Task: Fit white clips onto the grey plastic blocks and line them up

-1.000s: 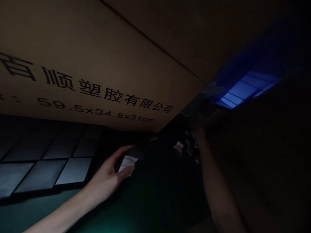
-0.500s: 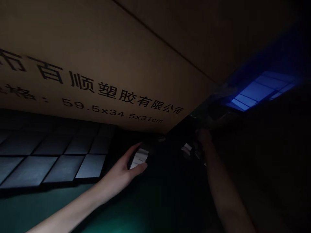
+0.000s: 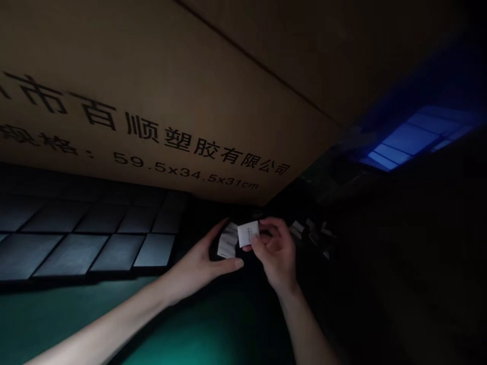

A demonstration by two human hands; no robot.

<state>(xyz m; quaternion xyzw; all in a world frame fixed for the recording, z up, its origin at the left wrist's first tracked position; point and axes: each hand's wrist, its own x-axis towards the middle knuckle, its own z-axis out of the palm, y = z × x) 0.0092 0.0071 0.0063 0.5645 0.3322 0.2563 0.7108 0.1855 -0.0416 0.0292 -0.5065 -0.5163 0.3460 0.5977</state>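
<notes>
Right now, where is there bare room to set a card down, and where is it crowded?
Room shows on the green surface between the left forearm and right forearm. It is crowded at the left hand and right hand, around the white cards, and among the white scraps beyond.

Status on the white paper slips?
Done: nothing clearly finished shows in this dim view. In hand: the right hand pinches a small white rectangular paper slip; the left hand cups a small white paper stack. Remaining: more white scraps lie in the dark beyond.
</notes>
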